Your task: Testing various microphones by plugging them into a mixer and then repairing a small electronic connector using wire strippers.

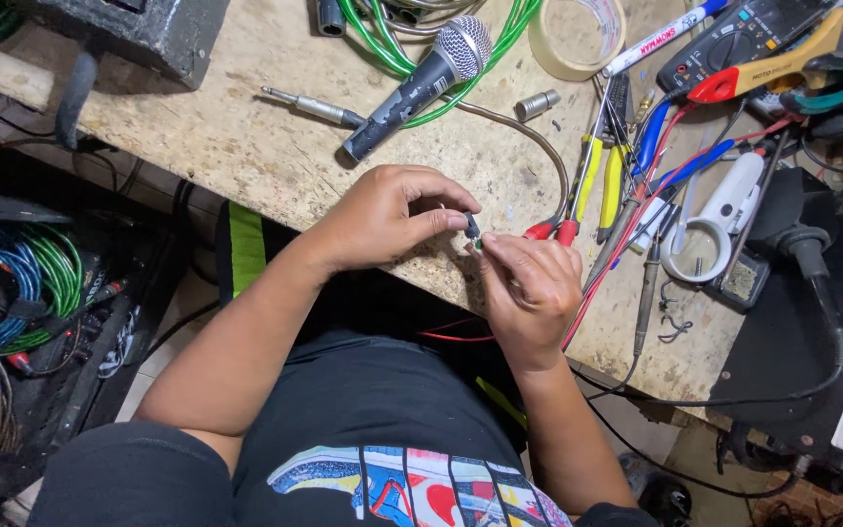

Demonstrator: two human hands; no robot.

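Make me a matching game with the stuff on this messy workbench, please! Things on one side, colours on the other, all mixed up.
Things:
1. microphone
2. cable under the microphone
3. roll of tape
4. magnifier

Colours:
A. white
B. green
C. grey with a silver mesh head
D. clear yellowish

Pairs: 1-C, 2-B, 3-D, 4-A
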